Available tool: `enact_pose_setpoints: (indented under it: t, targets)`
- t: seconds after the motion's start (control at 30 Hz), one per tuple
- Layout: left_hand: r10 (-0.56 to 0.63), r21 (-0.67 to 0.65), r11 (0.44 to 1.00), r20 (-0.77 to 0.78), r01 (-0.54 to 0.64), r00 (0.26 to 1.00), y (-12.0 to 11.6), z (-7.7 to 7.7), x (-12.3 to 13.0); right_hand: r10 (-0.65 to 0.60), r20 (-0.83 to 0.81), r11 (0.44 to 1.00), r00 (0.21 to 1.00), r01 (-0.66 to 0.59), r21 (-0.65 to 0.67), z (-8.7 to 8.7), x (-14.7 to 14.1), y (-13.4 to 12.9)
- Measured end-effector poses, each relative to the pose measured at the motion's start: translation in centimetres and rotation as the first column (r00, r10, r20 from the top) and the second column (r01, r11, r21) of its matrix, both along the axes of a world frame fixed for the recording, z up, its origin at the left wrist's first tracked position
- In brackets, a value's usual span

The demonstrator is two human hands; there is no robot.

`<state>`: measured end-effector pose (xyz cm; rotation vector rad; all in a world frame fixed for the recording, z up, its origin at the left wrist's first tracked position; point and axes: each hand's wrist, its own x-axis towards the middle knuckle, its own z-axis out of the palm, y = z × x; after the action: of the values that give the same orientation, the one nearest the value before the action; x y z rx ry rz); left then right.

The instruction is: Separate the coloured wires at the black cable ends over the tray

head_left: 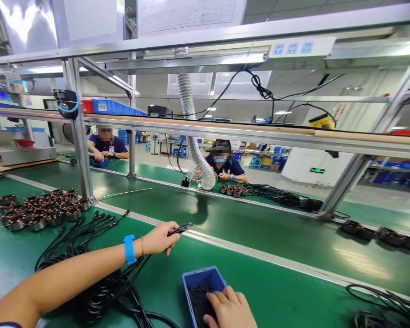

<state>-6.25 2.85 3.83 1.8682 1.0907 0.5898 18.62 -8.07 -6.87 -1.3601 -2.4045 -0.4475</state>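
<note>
My left hand [162, 238], with a blue band at the wrist, is closed around black cables [179, 229]. Their stripped wire ends stick out past the fingers to the right. Below that arm lies a bundle of black coiled cables [99, 296], its connector ends fanned out on the green bench. My right hand [231, 307] reaches over the edge of a small blue bin [186, 291], fingers bent down to its contents. Inside are many small dark pieces [200, 298], too fine to name. Whether the fingertips pinch any of them is hidden.
Copper-wound motor stators [37, 212] stand grouped at the left. More stators [379, 234] and black cables [389, 305] lie right. Metal posts [78, 132] carry a shelf [205, 130] across the front. A flexible silver duct [191, 136] hangs down. Two people sit opposite.
</note>
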Motion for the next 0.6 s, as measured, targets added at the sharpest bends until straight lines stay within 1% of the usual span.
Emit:
enact_pose_setpoints:
  t: [0.03, 0.07, 0.1, 0.13, 0.17, 0.2, 0.23, 0.27, 0.3, 0.33, 0.4, 0.5, 0.6]
  targets:
    - [-0.049, 0.026, 0.998, 0.019, 0.049, 0.999, -0.6, 0.9, 0.4, -0.041, 0.005, 0.998, 0.999, 0.041, -0.047, -0.3, -0.6, 0.0]
    - [-0.123, 0.016, 0.992, 0.036, 0.122, 0.992, -1.3, 1.6, 0.8, -0.084, -0.005, 0.992, 0.996, 0.083, -0.096, -0.6, -1.1, 0.0]
    - [-0.214, -0.03, 0.976, 0.061, 0.216, 0.975, -2.0, 2.0, 1.3, -0.124, -0.021, 0.983, 0.992, 0.12, -0.14, -0.8, -1.7, 0.0]
    - [-0.303, -0.103, 0.944, 0.107, 0.313, 0.947, -2.7, 2.1, 1.8, -0.156, -0.037, 0.974, 0.987, 0.147, -0.172, -0.9, -2.2, 0.1]
    - [-0.369, -0.187, 0.898, 0.174, 0.398, 0.913, -3.5, 1.9, 2.4, -0.176, -0.05, 0.968, 0.983, 0.163, -0.192, -1.0, -2.7, 0.1]
    - [-0.397, -0.266, 0.849, 0.25, 0.457, 0.883, -4.2, 1.4, 3.0, -0.186, -0.058, 0.964, 0.981, 0.171, -0.202, -0.9, -3.0, 0.2]
    - [-0.388, -0.327, 0.811, 0.321, 0.485, 0.864, -4.8, 0.8, 3.7, -0.193, -0.063, 0.963, 0.979, 0.176, -0.206, -0.8, -3.2, 0.2]
    - [-0.355, -0.369, 0.79, 0.376, 0.49, 0.856, -5.3, 0.0, 4.3, -0.204, -0.07, 0.96, 0.976, 0.186, -0.21, -0.7, -3.4, 0.2]
    - [-0.31, -0.398, 0.784, 0.414, 0.476, 0.856, -5.7, -0.7, 4.9, -0.216, -0.083, 0.958, 0.973, 0.195, -0.212, -0.5, -3.4, 0.2]
    - [-0.262, -0.417, 0.789, 0.435, 0.451, 0.862, -6.0, -1.4, 5.3, -0.228, -0.103, 0.956, 0.968, 0.202, -0.214, -0.2, -3.3, 0.1]
    - [-0.183, -0.428, 0.818, 0.44, 0.384, 0.879, -6.1, -2.4, 5.9, -0.253, -0.148, 0.951, 0.956, 0.217, -0.222, 0.3, -3.2, -0.2]
    - [-0.135, -0.4, 0.862, 0.415, 0.313, 0.9, -5.7, -3.0, 6.0, -0.268, -0.153, 0.943, 0.951, 0.226, -0.245, 0.7, -3.3, -0.4]
    - [-0.106, -0.399, 0.869, 0.426, 0.292, 0.899, -5.1, -3.2, 5.6, -0.263, -0.108, 0.937, 0.959, 0.227, -0.266, 0.5, -3.8, -0.5]
